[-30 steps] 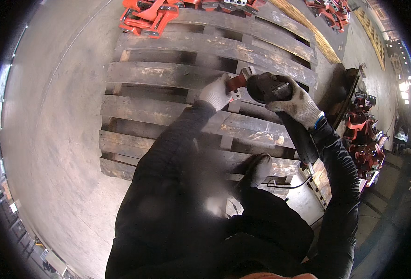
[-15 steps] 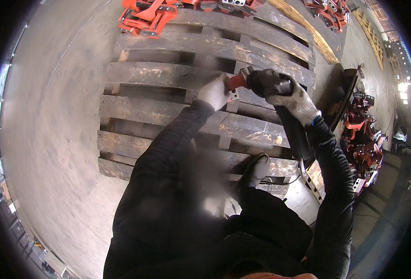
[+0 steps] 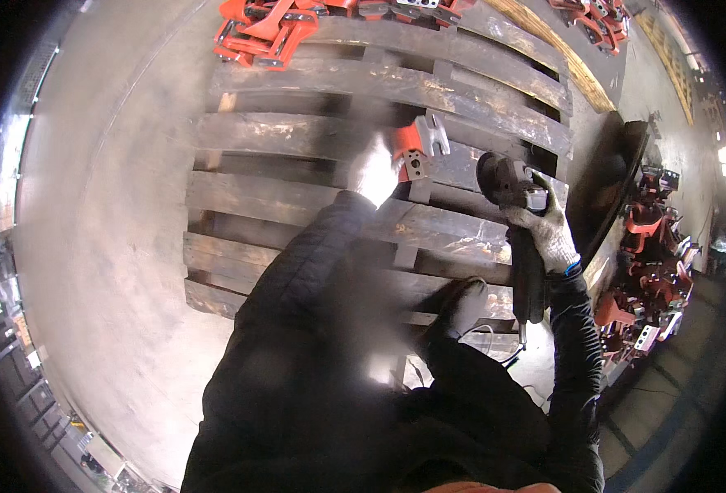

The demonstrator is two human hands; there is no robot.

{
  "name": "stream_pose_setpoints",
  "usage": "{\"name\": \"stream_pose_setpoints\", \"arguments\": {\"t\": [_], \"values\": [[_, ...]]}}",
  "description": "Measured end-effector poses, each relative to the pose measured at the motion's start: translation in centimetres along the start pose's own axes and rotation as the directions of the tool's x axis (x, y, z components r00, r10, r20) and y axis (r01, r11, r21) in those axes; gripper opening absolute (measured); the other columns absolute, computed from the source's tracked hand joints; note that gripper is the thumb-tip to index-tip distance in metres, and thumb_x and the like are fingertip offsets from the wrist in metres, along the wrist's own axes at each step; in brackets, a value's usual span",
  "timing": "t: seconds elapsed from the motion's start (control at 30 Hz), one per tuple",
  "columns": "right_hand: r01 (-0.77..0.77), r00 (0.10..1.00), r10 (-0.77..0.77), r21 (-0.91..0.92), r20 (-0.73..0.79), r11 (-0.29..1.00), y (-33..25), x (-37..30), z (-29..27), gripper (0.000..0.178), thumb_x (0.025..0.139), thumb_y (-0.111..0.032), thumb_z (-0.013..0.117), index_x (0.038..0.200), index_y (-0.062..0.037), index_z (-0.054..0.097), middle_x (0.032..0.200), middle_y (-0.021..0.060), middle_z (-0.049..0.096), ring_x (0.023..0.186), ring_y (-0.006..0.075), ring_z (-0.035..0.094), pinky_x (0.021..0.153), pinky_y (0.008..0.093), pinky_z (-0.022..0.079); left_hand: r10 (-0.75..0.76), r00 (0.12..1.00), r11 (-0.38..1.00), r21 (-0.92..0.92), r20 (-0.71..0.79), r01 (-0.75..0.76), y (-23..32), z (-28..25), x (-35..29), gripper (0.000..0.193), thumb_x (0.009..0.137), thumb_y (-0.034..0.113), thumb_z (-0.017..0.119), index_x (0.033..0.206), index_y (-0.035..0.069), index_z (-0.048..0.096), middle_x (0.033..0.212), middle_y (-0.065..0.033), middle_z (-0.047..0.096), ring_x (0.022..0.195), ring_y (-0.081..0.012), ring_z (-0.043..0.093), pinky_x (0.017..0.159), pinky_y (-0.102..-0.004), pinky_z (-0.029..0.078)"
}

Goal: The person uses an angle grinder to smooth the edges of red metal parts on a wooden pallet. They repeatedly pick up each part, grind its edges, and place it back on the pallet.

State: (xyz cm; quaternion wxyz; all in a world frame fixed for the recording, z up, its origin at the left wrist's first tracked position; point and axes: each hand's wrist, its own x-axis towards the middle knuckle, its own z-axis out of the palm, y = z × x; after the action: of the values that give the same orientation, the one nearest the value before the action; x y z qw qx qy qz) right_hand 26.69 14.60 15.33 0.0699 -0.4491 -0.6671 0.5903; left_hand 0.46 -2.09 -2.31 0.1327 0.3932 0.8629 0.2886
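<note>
Here's the red bracket (image 3: 410, 141), out over the middle of the pallet, its pale forked end pointing right and a plate with dark holes below! The left hand (image 3: 373, 174) is clamped on its left end, the white glove so washed out by glare that single fingers are hard to make out. Just to the right, and apart from the bracket, comes the grinder (image 3: 524, 255), round black head up top, long body running down toward the person, and the right hand (image 3: 550, 234) is wrapped around it near the head. Underneath, the slatted wooden pallet (image 3: 256, 193), with a dark boot (image 3: 467, 304) near its lower edge; beyond, red parts (image 3: 264, 37) piled at the far left corner, a wooden beam (image 3: 556, 49) slanting alongside, and another heap (image 3: 642, 279) of red pieces off right
</note>
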Motion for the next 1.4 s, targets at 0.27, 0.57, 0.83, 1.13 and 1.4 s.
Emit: {"name": "stream_pose_setpoints", "arguments": {"t": [0.27, 0.57, 0.83, 1.13, 1.4], "values": [[0.239, 0.958, -0.267, -0.216, -0.108, 0.947, 2.0, 1.0, 3.1, 0.088, 0.072, -0.023, 0.093, 0.147, -0.0055, 0.048, 0.129, 0.0158, 0.065, 0.115, 0.0229, 0.064, 0.1, 0.0371, 0.053, -0.068, 0.994, 0.978, -0.193, 0.083, 0.083, 0.7, -3.6, -2.0, 0.036, 0.1, 0.031, 0.063, 0.125, 0.007, 0.058, 0.081, -0.0178, 0.067, 0.072, -0.0371, 0.067, 0.068, -0.0489, 0.052], [0.226, 0.966, -0.222, 0.009, -0.135, 0.974, 2.5, 3.1, 5.5, 0.092, 0.07, -0.019, 0.093, 0.148, -0.0028, 0.047, 0.129, 0.0149, 0.065, 0.116, 0.0208, 0.064, 0.101, 0.0353, 0.053, -0.203, 0.701, 0.232, -0.662, 0.684, 0.713, 4.9, -3.3, -5.9, 0.048, 0.097, 0.039, 0.071, 0.122, -0.002, 0.065, 0.114, -0.0132, 0.07, 0.097, -0.0229, 0.07, 0.087, -0.0372, 0.056], [0.129, 0.99, -0.12, 0.12, -0.079, 0.984, 2.5, 2.8, 5.3, 0.09, 0.073, -0.017, 0.091, 0.15, -0.0038, 0.046, 0.126, 0.013, 0.067, 0.112, 0.0192, 0.064, 0.099, 0.0349, 0.054, -0.16, 0.738, 0.285, -0.685, 0.655, 0.67, 5.2, -4.7, -5.7, 0.049, 0.096, 0.036, 0.073, 0.125, -0.001, 0.063, 0.112, -0.0119, 0.069, 0.096, -0.0232, 0.069, 0.087, -0.0383, 0.057], [0.101, 0.994, -0.084, 0.263, -0.074, 0.959, 6.5, 2.0, 4.7, 0.09, 0.073, -0.01, 0.089, 0.151, -0.0045, 0.046, 0.126, 0.0116, 0.067, 0.11, 0.0175, 0.065, 0.098, 0.0347, 0.054, -0.126, 0.775, 0.591, -0.581, 0.619, 0.56, 3.8, -5.9, -5.3, 0.034, 0.104, 0.021, 0.058, 0.13, 0.0, 0.059, 0.116, -0.0082, 0.07, 0.099, -0.0206, 0.07, 0.089, -0.0371, 0.059], [0.374, 0.907, -0.42, -0.394, -0.035, 0.839, 7.8, 2.7, 6.8, 0.085, 0.075, -0.014, 0.087, 0.151, -0.0141, 0.049, 0.114, 0.0202, 0.074, 0.106, 0.0294, 0.073, 0.092, 0.0378, 0.057, 0.167, 0.808, 0.465, -0.768, 0.564, 0.44, 5.7, -3.1, -6.5, 0.04, 0.105, 0.031, 0.057, 0.134, 0.004, 0.059, 0.121, -0.0095, 0.069, 0.104, -0.0206, 0.069, 0.09, -0.0376, 0.059]]}}
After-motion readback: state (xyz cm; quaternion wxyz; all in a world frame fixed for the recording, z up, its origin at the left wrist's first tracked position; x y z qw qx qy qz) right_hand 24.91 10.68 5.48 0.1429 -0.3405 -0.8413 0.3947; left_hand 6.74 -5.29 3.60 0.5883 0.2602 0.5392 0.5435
